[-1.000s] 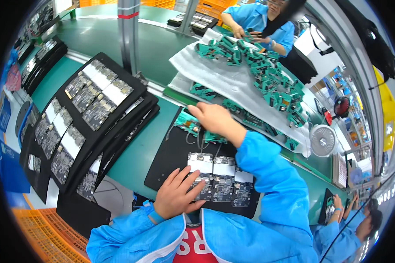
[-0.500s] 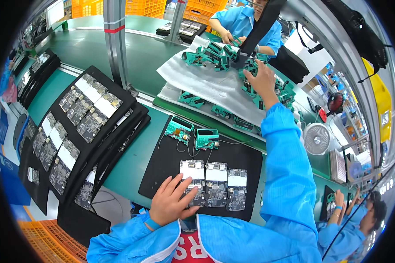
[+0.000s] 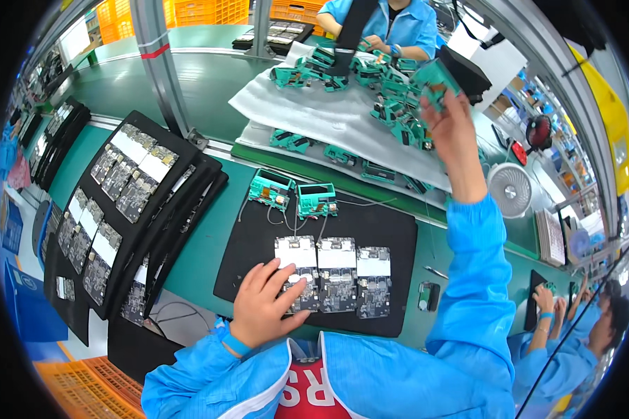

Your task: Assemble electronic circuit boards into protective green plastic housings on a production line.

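Observation:
My left hand (image 3: 267, 302) lies with spread fingers on the leftmost of three circuit boards (image 3: 295, 248), each with a white strip. The other two, a middle board (image 3: 337, 288) and a right board (image 3: 374, 286), lie beside it on a black foam mat (image 3: 391, 234). Two green plastic housings, one at the left (image 3: 271, 187) and one beside it (image 3: 316, 201), stand above the boards, with thin wires running toward them. My right hand (image 3: 456, 136) is raised at the far right, its fingers closed round another green plastic housing (image 3: 435, 80), blurred by motion.
White foam sheets (image 3: 286, 108) bear many green housings (image 3: 398, 105) at the back. Stacked black trays of boards (image 3: 175, 164) stand left. A metal post (image 3: 162, 77) rises behind. A co-worker (image 3: 398, 31) handles parts opposite. A white fan (image 3: 509, 190) stands right.
My right hand has moved rightward from the pile of green housings and now has one lifted in its fingers. My left hand stays on the leftmost board. The whole view has shifted slightly.

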### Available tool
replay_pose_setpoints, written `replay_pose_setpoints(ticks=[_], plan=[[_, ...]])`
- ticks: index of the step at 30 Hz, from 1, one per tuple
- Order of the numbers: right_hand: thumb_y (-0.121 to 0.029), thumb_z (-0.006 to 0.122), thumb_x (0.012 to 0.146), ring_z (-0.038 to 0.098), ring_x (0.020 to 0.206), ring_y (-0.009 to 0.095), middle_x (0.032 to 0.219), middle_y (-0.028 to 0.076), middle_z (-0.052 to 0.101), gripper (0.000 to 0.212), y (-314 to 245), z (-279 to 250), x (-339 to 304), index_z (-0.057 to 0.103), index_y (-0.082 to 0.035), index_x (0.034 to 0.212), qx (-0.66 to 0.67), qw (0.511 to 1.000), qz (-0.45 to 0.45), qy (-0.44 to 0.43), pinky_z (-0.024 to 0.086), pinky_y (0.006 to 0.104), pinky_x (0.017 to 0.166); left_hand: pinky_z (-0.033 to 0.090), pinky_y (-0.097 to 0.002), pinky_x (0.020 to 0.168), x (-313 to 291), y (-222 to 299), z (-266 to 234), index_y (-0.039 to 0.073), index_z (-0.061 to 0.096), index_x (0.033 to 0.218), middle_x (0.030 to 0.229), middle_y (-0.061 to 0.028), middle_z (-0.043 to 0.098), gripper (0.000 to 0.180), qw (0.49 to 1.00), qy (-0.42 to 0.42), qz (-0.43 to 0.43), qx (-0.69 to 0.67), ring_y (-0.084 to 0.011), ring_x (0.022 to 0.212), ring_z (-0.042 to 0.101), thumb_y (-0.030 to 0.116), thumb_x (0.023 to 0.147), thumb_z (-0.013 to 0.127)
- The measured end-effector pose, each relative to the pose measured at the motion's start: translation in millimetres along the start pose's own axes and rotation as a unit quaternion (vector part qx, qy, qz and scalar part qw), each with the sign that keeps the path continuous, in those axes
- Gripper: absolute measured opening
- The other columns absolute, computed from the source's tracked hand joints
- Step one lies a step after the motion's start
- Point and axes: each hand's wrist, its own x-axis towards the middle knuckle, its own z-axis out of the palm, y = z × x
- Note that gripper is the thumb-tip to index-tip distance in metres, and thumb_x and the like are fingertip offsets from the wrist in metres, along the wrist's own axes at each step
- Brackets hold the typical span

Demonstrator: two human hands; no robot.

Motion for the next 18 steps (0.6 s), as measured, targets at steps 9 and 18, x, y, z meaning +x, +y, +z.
replay_pose_setpoints(ticks=[9,18], plan=[[-0.024,0.073,0.092,0.06,0.1,0.021,0.115,0.012,0.067,0.059,31,-37,-188,0.044,-0.003,0.139,-0.386,0.895,0.147,-0.167,0.049,0.0346,0.092,0.05,-0.0429,0.087,83,20,-43,0.006,0.069,0.115,0.112,-0.0134,0.068,0.034,0.993,-0.007,0.063,-0.103,-0.033,0.101,0.064,0.018,0.083,0.075],[-0.018,0.076,0.084,0.055,0.119,0.035,0.13,0.016,0.058,0.053,-33,-50,-236,0.058,-0.006,0.132,-0.682,0.719,-0.029,-0.131,0.046,0.042,0.101,0.05,-0.0459,0.081,182,4,61,0.004,0.066,0.117,0.097,-0.0131,0.067,0.035,0.993,0.011,0.041,-0.112,-0.0346,0.094,0.062,0.026,0.09,0.068]])
